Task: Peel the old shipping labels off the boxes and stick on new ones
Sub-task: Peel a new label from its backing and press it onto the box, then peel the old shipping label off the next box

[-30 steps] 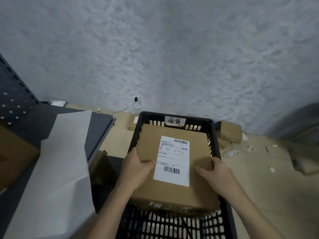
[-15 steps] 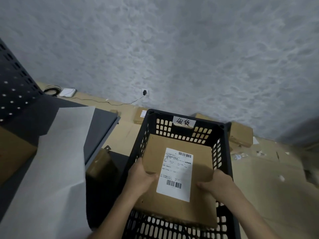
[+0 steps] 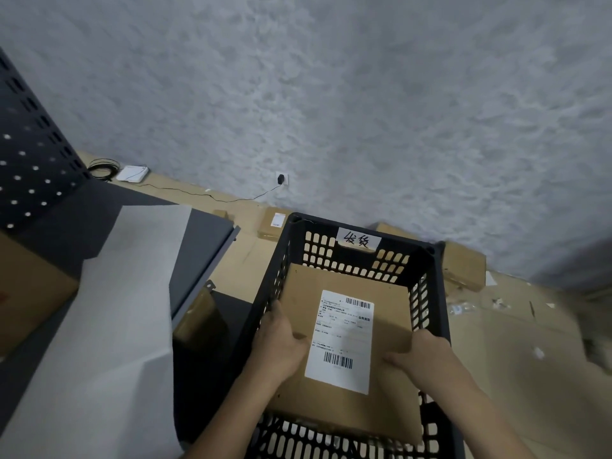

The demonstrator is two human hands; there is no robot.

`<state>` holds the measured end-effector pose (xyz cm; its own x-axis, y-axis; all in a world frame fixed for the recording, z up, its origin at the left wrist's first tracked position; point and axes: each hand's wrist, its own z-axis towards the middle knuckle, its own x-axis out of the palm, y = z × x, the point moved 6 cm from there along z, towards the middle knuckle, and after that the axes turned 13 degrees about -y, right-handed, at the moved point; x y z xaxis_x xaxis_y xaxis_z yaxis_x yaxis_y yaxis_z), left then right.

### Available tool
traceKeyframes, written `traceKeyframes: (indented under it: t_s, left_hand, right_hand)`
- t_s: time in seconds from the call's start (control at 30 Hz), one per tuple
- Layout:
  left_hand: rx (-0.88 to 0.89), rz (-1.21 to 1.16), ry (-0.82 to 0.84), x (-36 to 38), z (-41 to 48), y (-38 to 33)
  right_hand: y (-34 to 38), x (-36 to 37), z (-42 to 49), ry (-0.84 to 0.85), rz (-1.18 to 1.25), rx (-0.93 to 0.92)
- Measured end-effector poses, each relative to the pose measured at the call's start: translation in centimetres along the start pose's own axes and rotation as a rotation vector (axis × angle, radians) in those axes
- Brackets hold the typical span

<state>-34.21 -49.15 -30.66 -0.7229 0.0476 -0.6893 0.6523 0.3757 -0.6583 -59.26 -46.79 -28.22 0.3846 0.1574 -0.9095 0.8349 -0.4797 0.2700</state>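
Note:
A flat brown cardboard box with a white shipping label on its top sits low inside a black slotted plastic crate. My left hand grips the box's left edge, thumb on top beside the label. My right hand holds the right edge, thumb lying on the top face. A white handwritten tag is stuck on the crate's far rim.
A dark grey table with a large sheet of white backing paper stands to the left, with a cardboard carton at its left edge. More small boxes and paper scraps lie on the cardboard-covered floor by the wall.
The box has gone down from the crate's rim into the crate, both hands still on its sides. The view has tilted down and shifted.

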Motion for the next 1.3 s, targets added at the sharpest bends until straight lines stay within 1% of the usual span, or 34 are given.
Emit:
traceKeyframes:
  t_s: [0.13,0.27,0.47,0.6,0.73,0.83,0.9,1.03,1.3]
  left_hand:
    - [0.118,0.006,-0.053,-1.8,-0.9,-2.0]
    - [0.243,0.013,-0.092,-3.8,-2.4,-4.3]
    - [0.288,-0.051,-0.216,-7.0,-6.4,-6.5]
    - [0.239,-0.146,-0.401,-9.4,-9.4,-6.4]
    - [0.227,-0.128,-0.601,-12.3,-13.3,-5.4]
    - [0.193,-0.099,-0.721,-14.8,-16.9,-3.7]
    - [0.174,-0.055,-0.812,-16.5,-19.5,-2.0]
    - [0.072,-0.017,-0.998,-20.0,-25.5,2.1]
    - [-0.135,0.175,-1.275,-26.2,-38.3,11.2]
  right_hand:
    - [2.1,-2.1,-1.3,-0.158,-0.045,-0.119]
    - [4.8,-4.0,-2.8,-0.27,-0.048,-0.296]
    - [8.1,-6.0,-4.6,-0.348,0.06,-0.56]
    - [10.8,-7.3,-6.5,-0.329,0.146,-0.797]
    - [13.9,-7.8,-9.8,-0.31,0.212,-1.023]
    - [16.5,-7.3,-13.1,-0.282,0.216,-1.177]
    - [18.0,-7.0,-15.7,-0.253,0.246,-1.253]
    - [20.5,-5.9,-21.6,-0.186,0.294,-1.403]
    - [25.3,-1.5,-35.8,-0.092,0.306,-1.67]
